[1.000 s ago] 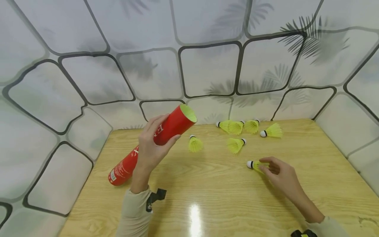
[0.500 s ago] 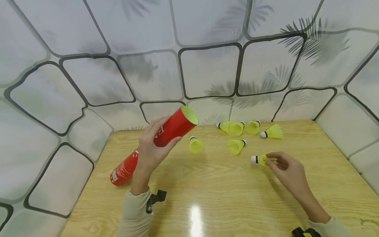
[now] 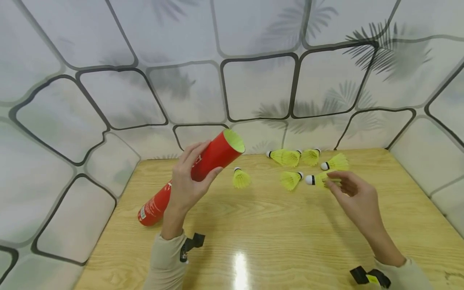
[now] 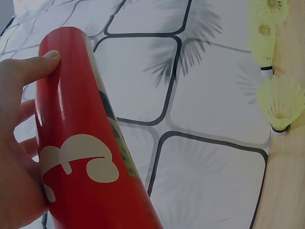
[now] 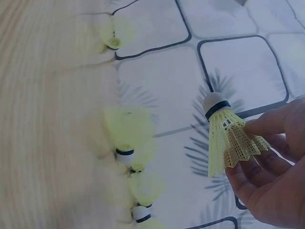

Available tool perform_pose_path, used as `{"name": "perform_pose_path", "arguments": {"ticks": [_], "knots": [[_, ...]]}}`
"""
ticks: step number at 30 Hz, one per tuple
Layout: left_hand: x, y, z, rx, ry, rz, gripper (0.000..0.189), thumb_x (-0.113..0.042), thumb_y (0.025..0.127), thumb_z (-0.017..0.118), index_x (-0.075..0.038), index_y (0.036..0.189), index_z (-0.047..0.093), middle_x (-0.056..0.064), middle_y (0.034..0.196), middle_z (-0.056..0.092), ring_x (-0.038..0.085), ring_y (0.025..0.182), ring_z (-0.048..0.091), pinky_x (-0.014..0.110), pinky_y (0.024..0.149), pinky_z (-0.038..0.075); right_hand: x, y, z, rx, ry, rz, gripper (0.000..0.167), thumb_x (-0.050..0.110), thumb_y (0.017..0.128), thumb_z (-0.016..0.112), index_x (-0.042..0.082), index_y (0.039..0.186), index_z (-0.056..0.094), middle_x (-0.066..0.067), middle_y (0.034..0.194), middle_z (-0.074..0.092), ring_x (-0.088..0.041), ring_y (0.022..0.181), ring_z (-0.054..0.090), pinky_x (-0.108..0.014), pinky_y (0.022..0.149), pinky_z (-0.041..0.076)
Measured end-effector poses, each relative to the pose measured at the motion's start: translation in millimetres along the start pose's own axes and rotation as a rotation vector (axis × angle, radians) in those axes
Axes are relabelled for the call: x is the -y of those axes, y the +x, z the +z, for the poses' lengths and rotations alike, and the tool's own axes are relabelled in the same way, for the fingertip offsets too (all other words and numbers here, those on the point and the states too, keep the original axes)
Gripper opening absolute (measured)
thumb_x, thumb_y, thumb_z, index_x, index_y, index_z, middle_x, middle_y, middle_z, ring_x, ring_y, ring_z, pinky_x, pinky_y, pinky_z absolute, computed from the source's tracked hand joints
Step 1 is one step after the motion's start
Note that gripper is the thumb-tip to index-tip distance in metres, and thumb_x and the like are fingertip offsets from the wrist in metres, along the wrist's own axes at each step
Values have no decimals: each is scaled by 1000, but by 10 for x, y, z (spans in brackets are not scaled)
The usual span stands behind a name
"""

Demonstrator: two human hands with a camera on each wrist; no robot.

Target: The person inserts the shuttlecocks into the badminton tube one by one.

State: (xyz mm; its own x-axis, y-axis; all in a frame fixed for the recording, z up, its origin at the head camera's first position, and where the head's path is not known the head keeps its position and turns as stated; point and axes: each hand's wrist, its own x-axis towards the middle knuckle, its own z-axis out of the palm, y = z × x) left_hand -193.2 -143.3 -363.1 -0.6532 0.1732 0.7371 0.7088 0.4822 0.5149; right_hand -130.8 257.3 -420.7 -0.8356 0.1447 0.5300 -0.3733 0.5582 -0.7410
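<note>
— Patterned backdrop (image 3: 259, 88) across the top of the head view, wood-grain bench (image 3: 253, 225) below. Risks noted?

— Mainly at right of centre. Right hand (image 3: 357, 197) pinches one shuttlecock (image 3: 320, 179) by its skirt, white tip pointing left. Judgement: a light pinch on thin ribs could let the tip swing, or squeezing could bend the skirt. Low travel leftward might also knock the loose shuttlecocks (image 3: 291, 181).

— How many loose?

— Six counted: five right of centre, some overlapping, one nearer mid-frame.

— Container?

— One red tube (image 3: 216, 157), left of centre, tilted: mouth up and right, base toward lower left. Left hand (image 3: 186, 177) is wrapped round its upper part. Should the mouth dip, anything inside could slide out.

— Contents?

— Unresolved. Yellow-green shows at the mouth; cannot tell lining from a skirt. Whether the base touches the bench: also unclear.
</note>
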Motion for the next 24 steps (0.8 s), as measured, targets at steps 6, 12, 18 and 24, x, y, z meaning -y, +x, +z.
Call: {"name": "perform_pose_path", "arguments": {"ticks": [6, 12, 18, 24], "knots": [[10, -10, -3, -14, -10, 8, 66, -19, 85, 85, -17, 145, 59, 3, 137, 61, 20, 118, 60, 49, 86, 58, 116, 97, 36, -17, 29, -18, 22, 0, 92, 74, 2, 114, 74, 4, 105, 72, 5, 93, 67, -8, 81, 51], [-13, 7, 9, -7, -33, 21, 66, -16, 84, 85, -15, 144, 59, 4, 136, 62, 21, 118, 60, 48, 87, 59, 259, 164, 58, -49, 65, -41, 22, -3, 92, 73, 2, 114, 74, 3, 102, 73, 0, 91, 68, -9, 81, 51], [-40, 13, 10, -12, -58, 22, 65, -12, 82, 86, -15, 142, 61, 4, 134, 63, 21, 117, 61, 45, 88, 59, 412, 262, 99, -78, 62, -69, 24, -3, 92, 73, 3, 115, 74, 3, 103, 72, -1, 90, 68, -10, 81, 50], [-42, 18, 28, 15, -62, 19, 66, -14, 83, 87, -15, 143, 60, 3, 134, 62, 20, 119, 60, 43, 90, 58, 545, 341, 134, -103, 107, -113, 27, -8, 90, 72, 1, 116, 74, 3, 103, 73, -2, 92, 68, -12, 86, 51]]}}
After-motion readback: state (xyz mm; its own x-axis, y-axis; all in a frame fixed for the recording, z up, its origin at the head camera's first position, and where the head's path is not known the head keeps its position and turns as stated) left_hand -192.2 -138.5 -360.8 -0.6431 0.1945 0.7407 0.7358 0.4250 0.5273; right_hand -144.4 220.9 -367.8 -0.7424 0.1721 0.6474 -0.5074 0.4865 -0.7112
